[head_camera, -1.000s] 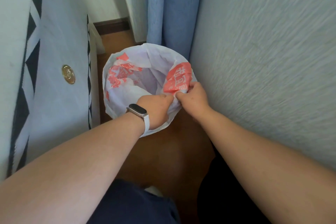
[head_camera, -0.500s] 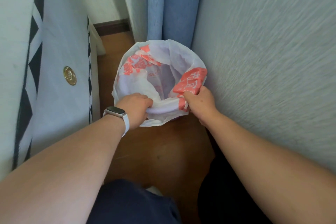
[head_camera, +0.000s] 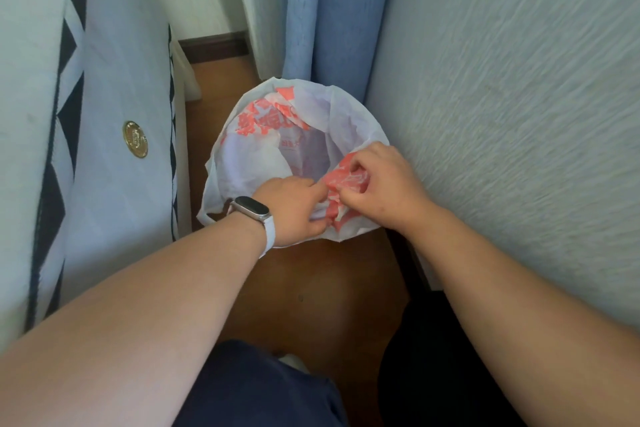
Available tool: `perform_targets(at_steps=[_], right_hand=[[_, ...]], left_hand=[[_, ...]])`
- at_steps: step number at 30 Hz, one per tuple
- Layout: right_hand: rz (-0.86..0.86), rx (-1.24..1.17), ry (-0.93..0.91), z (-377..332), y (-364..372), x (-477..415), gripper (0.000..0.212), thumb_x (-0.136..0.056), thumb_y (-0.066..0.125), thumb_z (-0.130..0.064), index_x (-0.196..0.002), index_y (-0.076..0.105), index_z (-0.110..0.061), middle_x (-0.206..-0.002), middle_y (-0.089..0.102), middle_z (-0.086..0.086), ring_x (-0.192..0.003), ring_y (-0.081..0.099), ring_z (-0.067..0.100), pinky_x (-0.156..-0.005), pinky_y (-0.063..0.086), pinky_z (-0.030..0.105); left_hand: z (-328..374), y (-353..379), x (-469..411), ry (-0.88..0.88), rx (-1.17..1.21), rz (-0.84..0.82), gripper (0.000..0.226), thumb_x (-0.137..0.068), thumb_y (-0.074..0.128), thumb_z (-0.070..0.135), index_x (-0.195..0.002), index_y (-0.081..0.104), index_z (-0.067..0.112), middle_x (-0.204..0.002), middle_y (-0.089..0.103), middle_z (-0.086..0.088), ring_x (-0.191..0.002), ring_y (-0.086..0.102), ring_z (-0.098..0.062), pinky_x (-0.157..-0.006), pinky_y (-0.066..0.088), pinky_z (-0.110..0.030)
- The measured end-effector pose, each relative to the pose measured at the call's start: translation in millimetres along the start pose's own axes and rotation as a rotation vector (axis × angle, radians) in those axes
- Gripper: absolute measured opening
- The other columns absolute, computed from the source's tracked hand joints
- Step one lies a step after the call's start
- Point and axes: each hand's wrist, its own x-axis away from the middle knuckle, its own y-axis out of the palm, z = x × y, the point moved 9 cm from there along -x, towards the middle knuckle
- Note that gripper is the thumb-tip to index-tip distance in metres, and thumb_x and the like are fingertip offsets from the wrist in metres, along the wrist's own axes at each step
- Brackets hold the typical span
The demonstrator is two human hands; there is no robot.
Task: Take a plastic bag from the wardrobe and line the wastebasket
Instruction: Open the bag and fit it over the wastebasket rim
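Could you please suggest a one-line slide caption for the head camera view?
Both hands, left hand and right hand, pinch the red-printed plastic bag at the wastebasket's near rim.

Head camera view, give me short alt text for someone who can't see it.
Both hands, left hand and right hand, pinch the near edge of a white-and-red plastic bag spread over a wastebasket, on a wooden floor beside a wall.

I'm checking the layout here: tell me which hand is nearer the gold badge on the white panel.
Left. The left hand, on the bag's near edge, is on the side toward the gold badge; the right hand pinches the red-printed part beyond it, by the wall.
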Motion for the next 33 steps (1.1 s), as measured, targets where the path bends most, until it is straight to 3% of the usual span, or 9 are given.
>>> perform_targets(at_steps=[3,6,9,13,17,23,26,29,33], right_hand=[[-0.095,0.041,-0.181,-16.5,18.3,0.6,0.044,-0.068,0.062,-0.059,-0.099,0.068,-0.029,-0.102,0.06,-0.009,-0.105,0.051,0.015,-0.097,0.037,0.035],[-0.212,0.059,-0.222,-17.7,38.8,3.6,0.034,-0.073,0.058,-0.053,-0.093,0.068,-0.029,-0.089,0.062,-0.01,-0.094,0.054,0.012,-0.098,0.036,0.038],[-0.175,0.112,-0.232,-15.4,43.7,0.9,0.025,-0.073,0.057,-0.038,-0.088,0.071,-0.024,-0.083,0.064,-0.004,-0.086,0.058,0.021,-0.086,0.045,0.04],[-0.123,0.17,-0.209,-11.4,42.5,-0.7,0.031,-0.068,0.047,-0.036,-0.082,0.068,-0.018,-0.079,0.065,0.004,-0.08,0.06,0.03,-0.072,0.046,0.039],[0.014,0.175,-0.208,-10.2,22.4,-3.7,0.025,-0.07,0.048,-0.033,-0.07,0.062,-0.012,-0.067,0.058,0.007,-0.068,0.055,0.033,-0.067,0.039,0.039],[0.099,0.094,-0.21,-17.2,6.4,-0.5,0.024,-0.073,0.047,-0.031,-0.065,0.06,-0.012,-0.064,0.055,0.006,-0.064,0.051,0.029,-0.068,0.031,0.033],[0.099,0.064,-0.189,-16.7,6.1,-0.6,0.025,-0.071,0.047,-0.032,-0.066,0.062,-0.012,-0.064,0.055,0.005,-0.064,0.053,0.03,-0.067,0.036,0.035],[0.095,0.038,-0.174,-19.8,9.0,0.2,0.027,-0.07,0.046,-0.034,-0.068,0.064,-0.013,-0.065,0.056,0.005,-0.067,0.055,0.031,-0.069,0.042,0.039],[0.084,0.047,-0.209,-28.4,14.5,0.3,0.023,-0.073,0.049,-0.031,-0.063,0.057,-0.012,-0.062,0.053,0.007,-0.062,0.053,0.033,-0.063,0.044,0.041]], left_hand=[[-7.6,9.9,3.9,0.01,-0.019,-0.102,0.015,-0.091,0.051,0.041,-0.085,0.045,0.028,-0.079,0.051,0.005,-0.073,0.05,-0.02,-0.063,0.043,-0.032],[-26.9,7.8,7.6,-0.067,0.021,-0.052,0.007,-0.093,0.049,0.034,-0.089,0.052,0.029,-0.09,0.062,-0.001,-0.078,0.055,-0.022,-0.066,0.043,-0.033],[-42.3,1.7,12.8,-0.139,-0.012,0.052,0.012,-0.094,0.046,0.024,-0.095,0.058,0.024,-0.096,0.064,-0.002,-0.086,0.055,-0.023,-0.076,0.042,-0.036],[-47.1,-13.2,16.5,-0.157,-0.075,0.214,0.018,-0.093,0.049,0.018,-0.103,0.064,0.019,-0.102,0.065,-0.003,-0.102,0.054,-0.024,-0.1,0.033,-0.038],[-49.7,-24.7,21.0,-0.185,-0.042,0.307,0.018,-0.092,0.05,0.014,-0.106,0.061,0.017,-0.108,0.063,-0.005,-0.107,0.052,-0.026,-0.097,0.034,-0.038],[-50.7,-25.0,19.7,-0.198,0.004,0.28,0.027,-0.089,0.053,0.007,-0.114,0.058,0.014,-0.116,0.06,-0.008,-0.113,0.049,-0.028,-0.098,0.037,-0.04],[-49.0,-32.7,18.0,-0.209,0.022,0.31,0.03,-0.086,0.057,0.012,-0.115,0.058,0.017,-0.118,0.061,-0.005,-0.114,0.05,-0.026,-0.102,0.036,-0.041],[-30.7,-45.9,15.4,-0.122,-0.002,0.371,0.034,-0.079,0.055,0.032,-0.111,0.058,0.02,-0.113,0.062,0.0,-0.11,0.052,-0.023,-0.103,0.033,-0.042],[-1.4,-42.7,3.8,0.033,-0.041,0.293,0.033,-0.085,0.044,0.042,-0.105,0.059,0.021,-0.099,0.064,0.0,-0.092,0.058,-0.023,-0.084,0.041,-0.039]])
